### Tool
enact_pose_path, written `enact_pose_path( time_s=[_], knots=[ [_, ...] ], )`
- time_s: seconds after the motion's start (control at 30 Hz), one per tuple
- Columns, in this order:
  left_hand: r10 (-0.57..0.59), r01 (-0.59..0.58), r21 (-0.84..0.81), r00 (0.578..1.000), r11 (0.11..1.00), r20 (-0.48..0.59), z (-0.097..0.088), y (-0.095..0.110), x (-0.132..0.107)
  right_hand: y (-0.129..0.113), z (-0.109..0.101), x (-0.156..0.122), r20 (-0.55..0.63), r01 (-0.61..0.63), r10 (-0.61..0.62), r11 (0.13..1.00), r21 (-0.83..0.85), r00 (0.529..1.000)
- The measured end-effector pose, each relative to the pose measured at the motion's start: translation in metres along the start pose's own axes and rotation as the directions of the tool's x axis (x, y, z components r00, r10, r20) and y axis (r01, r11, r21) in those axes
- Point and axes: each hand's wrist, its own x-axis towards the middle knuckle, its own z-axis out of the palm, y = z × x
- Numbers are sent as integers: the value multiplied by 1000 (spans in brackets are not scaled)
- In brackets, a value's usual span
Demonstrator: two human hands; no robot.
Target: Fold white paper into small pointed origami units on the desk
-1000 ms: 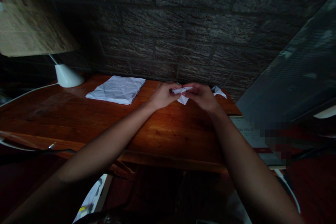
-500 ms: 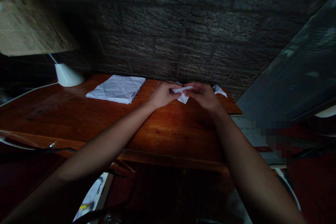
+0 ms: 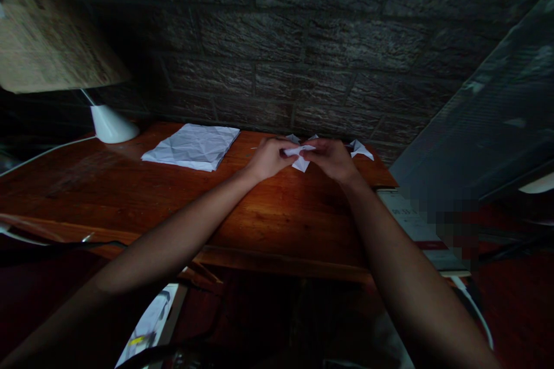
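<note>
Between my two hands is a small piece of folded white paper (image 3: pixel 300 164), its pointed lower flap hanging down above the wooden desk (image 3: pixel 277 213). My left hand (image 3: pixel 270 157) pinches its left side with thumb and fingers. On the other side, my right hand (image 3: pixel 332 157) grips the right edge, thumb in front and fingers behind. Partly hidden behind my hands, small white folded tips (image 3: pixel 292 138) show near the wall. Another folded paper piece (image 3: pixel 360 149) lies just right of my right hand.
A stack of creased white paper sheets (image 3: pixel 193 147) lies left of my hands. Farther left stands a lamp with a white base (image 3: pixel 113 125) and a wide shade (image 3: pixel 56 34). The stone wall (image 3: pixel 277 57) borders the desk's back; a grey panel (image 3: pixel 467 109) leans at right.
My right hand has shifted slightly left, closer to my left hand. The folded paper's upper part looks narrower now, and more of the folded pieces behind shows.
</note>
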Motion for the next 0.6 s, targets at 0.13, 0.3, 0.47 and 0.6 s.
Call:
enact_pose_path(
  time_s=[0.13,0.3,0.47,0.6],
  knots=[
    [-23,23,-22,1000,999,-18,2,-1,0,0,-1,0,-2,6,-6,1000,-11,1000],
    [-4,4,-74,1000,997,-5,3,-4,1,2,-3,2,-22,-14,14,1000,15,1000],
    [-27,25,-108,1000,994,-16,3,-7,1,5,-4,3,-14,9,-9,1000,19,1000],
    [-36,35,-132,999,991,-6,3,-9,1,6,-2,2,-2,15,-15,1000,28,1000]
  ],
)
